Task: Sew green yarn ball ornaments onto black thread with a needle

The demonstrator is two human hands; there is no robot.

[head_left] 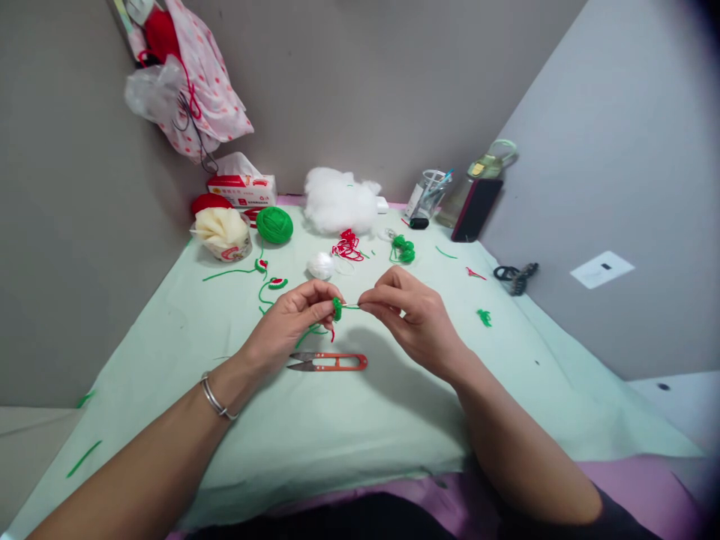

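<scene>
My left hand [307, 311], with a silver bangle at the wrist, pinches a small green crochet piece [337, 308] between thumb and fingers. My right hand [402, 304] has its fingertips closed on a thin silvery needle-like tool [351, 305], whose far end reaches the green piece. Whether that tool is a sewing needle or a crochet hook cannot be made out. Green yarn runs alongside it. A red yarn end [332, 335] hangs below the left fingers. Orange-handled thread snips [337, 362] lie on the cloth just below my hands.
Behind the hands are a white yarn ball [320, 265], a green yarn ball [274, 225], white stuffing [340, 201] and red yarn scraps [347, 246]. Two small red-and-green crochet pieces [277, 283] lie left. A phone [477, 210] leans against a bottle [484, 166] at back right.
</scene>
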